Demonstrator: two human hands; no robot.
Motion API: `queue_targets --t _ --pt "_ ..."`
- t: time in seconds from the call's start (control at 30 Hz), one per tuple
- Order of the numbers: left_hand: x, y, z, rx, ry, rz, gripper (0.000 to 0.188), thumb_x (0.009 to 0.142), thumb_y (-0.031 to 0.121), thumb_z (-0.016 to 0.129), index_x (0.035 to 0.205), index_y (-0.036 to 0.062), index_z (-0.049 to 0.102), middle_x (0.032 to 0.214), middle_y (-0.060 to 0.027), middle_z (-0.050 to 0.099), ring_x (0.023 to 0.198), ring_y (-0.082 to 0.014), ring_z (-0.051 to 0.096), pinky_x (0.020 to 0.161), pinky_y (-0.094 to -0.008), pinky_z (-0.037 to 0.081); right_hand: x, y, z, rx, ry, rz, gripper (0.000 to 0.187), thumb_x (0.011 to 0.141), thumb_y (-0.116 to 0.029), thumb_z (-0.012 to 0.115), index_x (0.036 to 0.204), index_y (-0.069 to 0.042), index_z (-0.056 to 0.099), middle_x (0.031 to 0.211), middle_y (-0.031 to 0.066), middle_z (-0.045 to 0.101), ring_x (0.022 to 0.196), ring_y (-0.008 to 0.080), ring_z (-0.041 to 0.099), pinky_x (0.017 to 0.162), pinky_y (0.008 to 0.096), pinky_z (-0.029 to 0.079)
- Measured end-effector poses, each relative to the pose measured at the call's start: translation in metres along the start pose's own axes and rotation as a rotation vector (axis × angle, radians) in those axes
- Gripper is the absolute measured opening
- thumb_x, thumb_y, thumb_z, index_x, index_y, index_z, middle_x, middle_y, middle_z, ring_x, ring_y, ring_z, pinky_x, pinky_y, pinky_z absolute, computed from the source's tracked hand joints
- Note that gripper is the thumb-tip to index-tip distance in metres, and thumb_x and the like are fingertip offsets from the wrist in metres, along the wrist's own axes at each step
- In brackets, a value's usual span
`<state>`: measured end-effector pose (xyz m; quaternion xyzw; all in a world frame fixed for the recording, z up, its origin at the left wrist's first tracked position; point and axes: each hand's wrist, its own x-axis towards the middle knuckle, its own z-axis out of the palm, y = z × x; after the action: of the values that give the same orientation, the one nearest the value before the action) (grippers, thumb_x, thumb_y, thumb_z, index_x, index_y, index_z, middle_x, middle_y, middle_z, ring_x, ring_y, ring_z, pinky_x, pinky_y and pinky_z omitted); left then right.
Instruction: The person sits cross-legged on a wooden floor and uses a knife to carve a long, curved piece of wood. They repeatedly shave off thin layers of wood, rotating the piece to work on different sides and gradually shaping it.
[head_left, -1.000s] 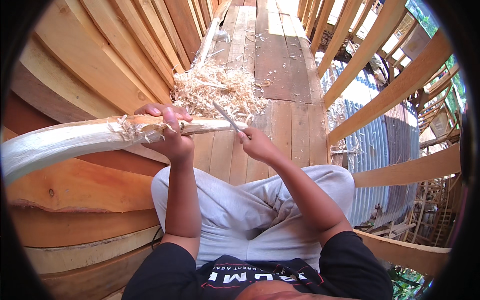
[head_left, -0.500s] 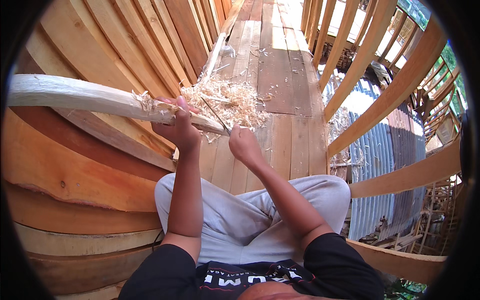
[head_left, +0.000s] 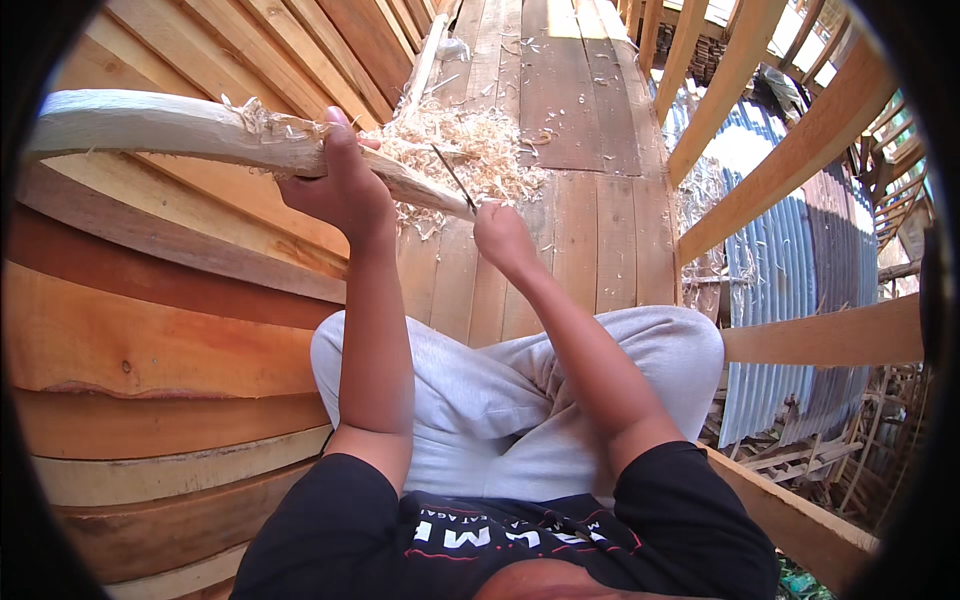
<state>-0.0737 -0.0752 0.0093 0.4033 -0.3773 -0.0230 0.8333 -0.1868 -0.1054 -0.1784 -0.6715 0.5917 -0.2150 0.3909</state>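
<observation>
A long, pale, peeled wooden pole [head_left: 180, 128] slants from the far left down toward the middle, its narrow end just beyond my right hand. My left hand [head_left: 348, 190] is wrapped round the pole from below, with the thumb up over its near side. Curled shavings [head_left: 262, 121] cling to the wood beside that hand. My right hand [head_left: 503, 238] is closed round a knife whose handle is hidden in the fist. The thin dark knife blade [head_left: 454, 175] crosses the pole near its narrow end, pointing up and left.
Loose wood shavings [head_left: 485, 150] lie heaped on the plank floor [head_left: 580, 240] beyond my hands. Wooden boards [head_left: 150, 350] form a wall at the left. Slatted railings [head_left: 735, 150] stand at the right, with corrugated metal sheets [head_left: 765, 370] below. My crossed legs [head_left: 640, 345] are beneath my forearms.
The pole and both hands appear slightly higher in the view and a little to the right. The blade remains against the pole near its narrow end. My grip looks unchanged.
</observation>
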Motion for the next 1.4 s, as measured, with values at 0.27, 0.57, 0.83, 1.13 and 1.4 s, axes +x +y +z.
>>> queue_targets --t 0.27,0.57,0.83,1.13,1.4 --pt "0.005 -0.007 -0.005 0.090 -0.002 -0.007 0.038 0.085 0.025 0.066 0.102 -0.0032 0.046 0.060 -0.0078 0.054 0.052 -0.0167 0.055 0.056 -0.0304 0.048 -0.010 -0.013 -0.001 0.170 0.005 0.032 0.053 0.097 -0.031 0.031 0.084 0.007 0.066 0.087 0.0321 0.064 0.087 0.0469 0.063 0.082 0.0520 0.049" --pt "0.004 -0.003 -0.018 0.118 0.054 -0.038 0.032 0.088 0.028 0.063 0.072 0.0052 0.048 0.056 -0.0065 0.053 0.053 -0.0161 0.054 0.061 -0.0308 0.048 0.027 0.097 0.040 -0.134 0.038 -0.094 0.055 0.097 -0.027 0.031 0.072 0.013 0.060 0.078 0.0346 0.060 0.085 0.0513 0.060 0.082 0.0528 0.047" --pt "0.010 -0.003 -0.044 0.191 0.196 -0.040 0.036 0.088 0.031 0.064 0.095 0.0011 0.045 0.066 -0.0072 0.051 0.059 -0.0157 0.055 0.059 -0.0310 0.049 -0.021 -0.038 0.006 0.105 -0.069 0.027 0.056 0.098 -0.031 0.028 0.082 0.008 0.065 0.088 0.0334 0.063 0.089 0.0489 0.062 0.084 0.0534 0.047" --pt "0.025 -0.015 -0.061 0.108 -0.153 -0.081 0.062 0.087 0.044 0.068 0.118 -0.0015 0.039 0.094 -0.0100 0.055 0.078 -0.0225 0.063 0.077 -0.0349 0.054 0.014 0.020 0.025 0.168 -0.065 0.197 0.060 0.099 -0.035 0.029 0.082 0.012 0.061 0.083 0.0341 0.061 0.087 0.0486 0.060 0.084 0.0517 0.046" --pt "0.036 -0.020 -0.082 0.018 -0.394 -0.160 0.033 0.086 0.028 0.071 0.101 0.0063 0.052 0.089 -0.0074 0.054 0.084 -0.0245 0.062 0.080 -0.0423 0.054 0.002 -0.019 0.003 0.130 -0.155 -0.009 0.061 0.101 -0.037 0.027 0.083 0.008 0.063 0.088 0.0349 0.062 0.088 0.0496 0.060 0.082 0.0522 0.045"
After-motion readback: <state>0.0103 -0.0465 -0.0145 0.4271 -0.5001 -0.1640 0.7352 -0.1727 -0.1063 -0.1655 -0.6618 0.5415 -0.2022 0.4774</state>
